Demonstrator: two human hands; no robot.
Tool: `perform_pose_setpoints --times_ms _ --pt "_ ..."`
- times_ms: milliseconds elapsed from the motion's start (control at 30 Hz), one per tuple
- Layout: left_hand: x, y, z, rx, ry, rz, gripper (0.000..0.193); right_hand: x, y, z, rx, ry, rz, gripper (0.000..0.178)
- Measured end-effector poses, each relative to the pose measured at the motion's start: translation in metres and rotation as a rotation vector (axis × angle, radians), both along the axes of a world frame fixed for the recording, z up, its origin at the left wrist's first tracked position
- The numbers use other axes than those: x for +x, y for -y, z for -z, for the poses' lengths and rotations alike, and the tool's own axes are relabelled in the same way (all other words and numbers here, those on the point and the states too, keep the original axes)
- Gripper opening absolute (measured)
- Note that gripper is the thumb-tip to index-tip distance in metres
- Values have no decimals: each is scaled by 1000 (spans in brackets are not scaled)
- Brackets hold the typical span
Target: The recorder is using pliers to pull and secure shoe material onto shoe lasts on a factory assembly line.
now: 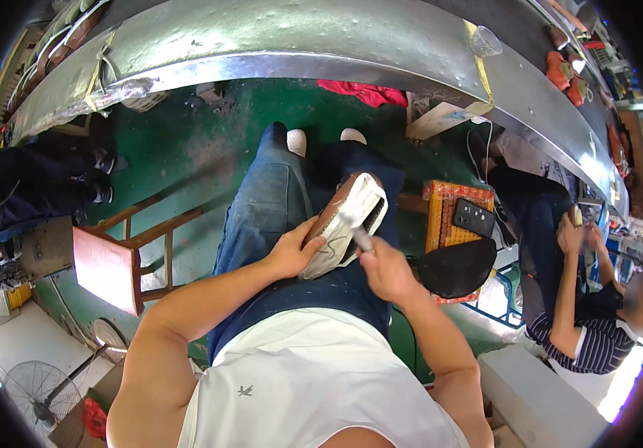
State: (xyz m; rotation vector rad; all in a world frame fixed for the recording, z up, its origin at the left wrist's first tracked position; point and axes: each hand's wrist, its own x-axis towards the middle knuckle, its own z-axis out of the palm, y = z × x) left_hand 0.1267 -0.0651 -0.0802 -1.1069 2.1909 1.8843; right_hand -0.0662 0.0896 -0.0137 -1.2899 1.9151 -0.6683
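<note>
Above my lap, a brown shoe lies tilted, its pale underside turned up and a line of stitching along its edge. My left hand grips its side, fingers wrapped round the brown part. In my right hand is the grey handle of a small brush, held in a closed grip. The brush's pale head is blurred by motion and meets or hovers just over the underside; I cannot tell which. My fingers hide part of the handle.
A metal-topped bench curves across the front, with a clear plastic cup on it. To the left stands a wooden stool. A phone and a black pouch lie on a seat at right, near a seated co-worker.
</note>
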Motion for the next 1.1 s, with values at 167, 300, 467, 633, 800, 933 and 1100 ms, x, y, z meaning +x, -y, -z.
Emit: perform_pose_setpoints --times_ms 167,300,467,633,800,933,1100 --pt "14 5 -4 76 -78 102 80 9 -20 9 211 -66 -103 34" --pt "1 27 -38 -33 151 388 102 8 -48 20 77 276 176 39" --pt "-11 64 -127 -407 -131 254 81 8 -81 46 -169 554 565 53" --pt "-61 71 -166 -239 -516 73 79 6 -83 31 -108 636 637 45" --pt "-114 83 -106 -183 -54 -3 61 2 -82 16 49 425 450 29" --pt "-92 56 42 593 -107 -212 63 -9 -71 0 205 385 261 23" --pt "-76 30 70 508 -126 -249 58 -26 -37 -19 175 235 71 32"
